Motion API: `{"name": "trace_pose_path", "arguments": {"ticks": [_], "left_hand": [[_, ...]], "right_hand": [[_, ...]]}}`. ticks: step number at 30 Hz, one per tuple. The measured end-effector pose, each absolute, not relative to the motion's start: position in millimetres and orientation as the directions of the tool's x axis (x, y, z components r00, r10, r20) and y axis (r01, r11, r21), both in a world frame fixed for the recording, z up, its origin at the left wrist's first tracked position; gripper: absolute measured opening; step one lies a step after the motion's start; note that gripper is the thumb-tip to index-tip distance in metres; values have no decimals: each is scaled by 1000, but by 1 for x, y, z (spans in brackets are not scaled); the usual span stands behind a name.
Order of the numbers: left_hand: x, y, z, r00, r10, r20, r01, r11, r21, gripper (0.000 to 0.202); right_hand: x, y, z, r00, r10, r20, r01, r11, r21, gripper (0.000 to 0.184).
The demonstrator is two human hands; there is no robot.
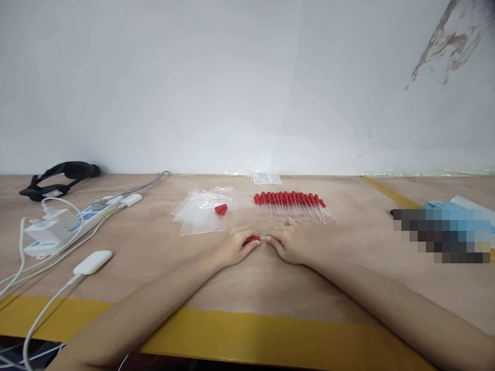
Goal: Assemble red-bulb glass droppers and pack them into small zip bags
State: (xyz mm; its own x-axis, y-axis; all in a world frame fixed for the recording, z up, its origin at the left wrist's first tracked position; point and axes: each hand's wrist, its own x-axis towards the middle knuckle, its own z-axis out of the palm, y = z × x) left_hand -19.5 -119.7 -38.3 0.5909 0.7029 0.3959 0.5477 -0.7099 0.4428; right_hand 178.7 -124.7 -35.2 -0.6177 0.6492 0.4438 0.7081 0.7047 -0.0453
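My left hand (234, 247) is closed around a red rubber dropper bulb (252, 239). Opposite it, my right hand (289, 244) pinches a thin clear glass tube (263, 238). Tube and bulb lie in one line between my fingertips; whether the end sits inside the bulb is hidden. Behind my right hand, a row of droppers (288, 199) lies side by side, red bulbs towards the wall. A few loose red bulbs (221, 209) rest on clear plastic bags (193, 210) beyond my left hand. Several bare glass tubes (236, 211) lie beside the bags.
On the left stand a white power strip (95, 219) with plugs and cables, a white charger puck (93, 262) and a black headset strap (62, 175). A small clear bag (266, 179) lies by the wall. Blue packaging (444, 208), partly pixelated, sits far right. Yellow tape (232, 335) edges the table.
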Motion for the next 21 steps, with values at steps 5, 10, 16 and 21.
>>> {"name": "trace_pose_path", "arguments": {"ticks": [5, 10, 16, 21], "left_hand": [[-21, -118, -37, 593, 700, 399, 550, -713, 435, 20], [-31, -114, -33, 562, 678, 474, 541, -735, 409, 27], [-41, -98, -38, 495, 706, 506, 599, -699, 390, 30], [-38, -94, -40, 506, 704, 498, 625, -697, 351, 22]], "right_hand": [[175, -126, -33, -612, 676, 409, 718, 693, -71, 28], [188, -121, -17, -587, 732, 345, 712, 670, -211, 21], [201, -83, 3, -225, 962, 157, 775, 274, -569, 25], [165, -50, 1, 62, 973, 222, 875, 55, -482, 32]]}}
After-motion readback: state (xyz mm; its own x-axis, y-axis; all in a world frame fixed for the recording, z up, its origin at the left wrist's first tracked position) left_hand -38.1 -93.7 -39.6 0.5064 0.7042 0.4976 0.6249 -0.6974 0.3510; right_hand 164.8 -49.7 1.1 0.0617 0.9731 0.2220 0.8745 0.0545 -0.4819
